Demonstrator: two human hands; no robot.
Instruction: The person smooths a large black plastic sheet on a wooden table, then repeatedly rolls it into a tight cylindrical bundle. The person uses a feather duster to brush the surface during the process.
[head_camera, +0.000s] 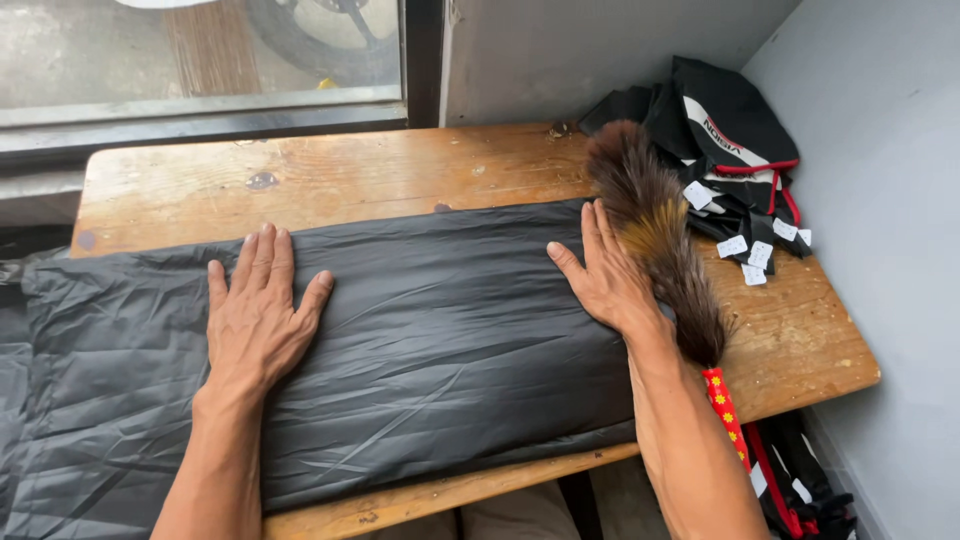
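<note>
Left hand (255, 320): we press it flat, fingers apart, pinning the black fabric (440, 340) smooth.
Right hand (605, 275): flat, fingers nearly together, at the fabric's 3 o'clock edge.
Fabric: spread across the wooden tabletop (300, 180).
Feather duster (655, 235): just beside our right hand.

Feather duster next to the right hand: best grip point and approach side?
Grip the feather duster by its red patterned handle, probably from the near right. The handle is the slim, rigid part, and it sticks out past the table's front edge, so fingers could wrap it. The brown feather head is soft and lies flat on the wood. The right hand rests right beside it on the black fabric.
</note>
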